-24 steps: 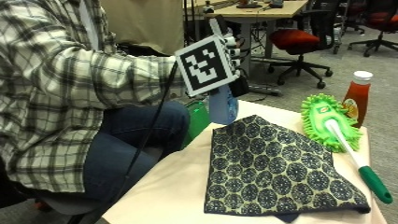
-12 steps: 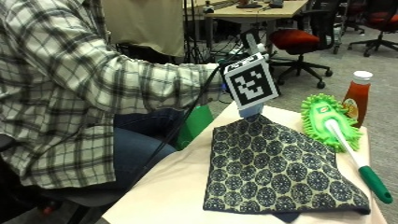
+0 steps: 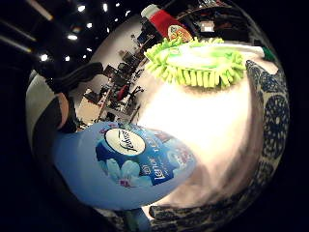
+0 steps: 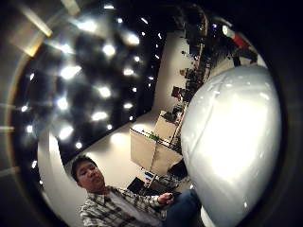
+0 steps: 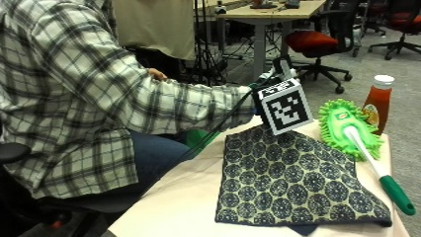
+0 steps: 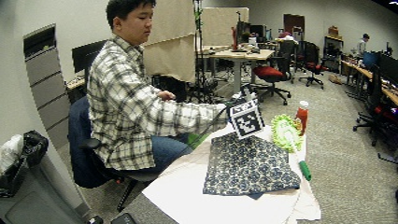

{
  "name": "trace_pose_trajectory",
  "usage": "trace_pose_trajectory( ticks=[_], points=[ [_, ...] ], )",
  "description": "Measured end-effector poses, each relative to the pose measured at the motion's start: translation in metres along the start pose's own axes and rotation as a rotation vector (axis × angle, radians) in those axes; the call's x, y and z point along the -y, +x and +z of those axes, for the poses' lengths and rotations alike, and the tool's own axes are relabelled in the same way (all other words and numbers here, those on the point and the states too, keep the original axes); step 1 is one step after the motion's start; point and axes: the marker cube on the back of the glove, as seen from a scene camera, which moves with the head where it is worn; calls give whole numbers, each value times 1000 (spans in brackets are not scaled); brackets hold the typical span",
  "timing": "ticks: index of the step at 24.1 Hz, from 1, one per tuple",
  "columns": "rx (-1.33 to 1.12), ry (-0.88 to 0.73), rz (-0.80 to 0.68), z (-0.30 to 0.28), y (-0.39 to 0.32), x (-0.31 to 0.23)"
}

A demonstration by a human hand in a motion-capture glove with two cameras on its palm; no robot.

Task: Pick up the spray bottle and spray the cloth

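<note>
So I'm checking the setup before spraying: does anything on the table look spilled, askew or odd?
Nothing looks spilled or damaged. The dark blue patterned cloth lies flat on the table, though one underlayer corner pokes out at its near edge. The green fluffy duster lies beside it, and the red sauce bottle stands upright.

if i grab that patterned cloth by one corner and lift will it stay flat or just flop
Probably flop: the patterned cloth lies limp on the table, with a fold showing under its near edge, so it looks like thin fabric. It seems light for its spread. It may also drag against the green duster whose handle lies beside it.
</note>
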Motion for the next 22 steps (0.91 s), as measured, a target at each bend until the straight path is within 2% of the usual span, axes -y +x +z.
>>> trace_pose_trajectory(
  ticks=[9, 18, 22],
  points=[
    [6, -30, 23, -2, 12, 0],
    [88, -140, 72, -9, 9, -13],
    [165, -109, 75, -20, 0, -20]
  ],
)
